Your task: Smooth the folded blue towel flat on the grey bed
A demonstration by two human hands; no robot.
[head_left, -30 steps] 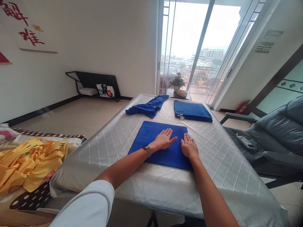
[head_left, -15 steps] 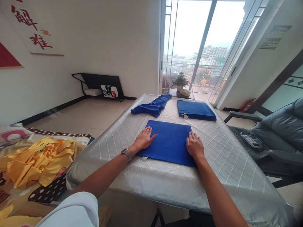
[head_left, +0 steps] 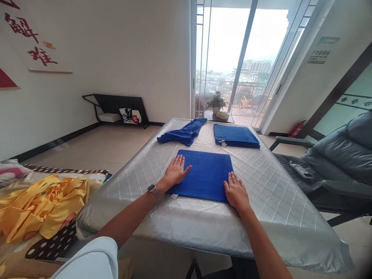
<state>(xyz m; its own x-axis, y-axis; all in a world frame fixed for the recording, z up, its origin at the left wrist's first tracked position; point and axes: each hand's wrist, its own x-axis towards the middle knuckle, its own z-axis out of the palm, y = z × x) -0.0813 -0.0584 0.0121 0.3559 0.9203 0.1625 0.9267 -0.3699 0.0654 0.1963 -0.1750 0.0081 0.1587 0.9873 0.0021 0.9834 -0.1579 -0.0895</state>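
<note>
A blue cloth (head_left: 206, 174), folded into a flat rectangle, lies on the silver quilted tablecloth (head_left: 267, 193) in front of me. A small white tag (head_left: 174, 197) sticks out at its near left corner. My left hand (head_left: 176, 171) rests flat on the cloth's left edge, fingers stretched out and thumb apart. On the right, my right hand (head_left: 236, 190) lies open along the cloth's near right edge. Farther back is a crumpled blue cloth (head_left: 184, 133). To its right sits a stack of folded blue cloths (head_left: 236, 135) with white tags at its near left corner.
Yellow fabric (head_left: 46, 205) is heaped on bedding at the left. A grey reclining chair (head_left: 340, 155) stands close to the table's right side and bears a white power strip (head_left: 303, 170). Beyond the table's far end is a potted plant (head_left: 216, 101) by the sliding glass door.
My right hand has slid along the cloth's right edge toward me. The left hand keeps its place on the left edge. The whole view has shifted slightly.
</note>
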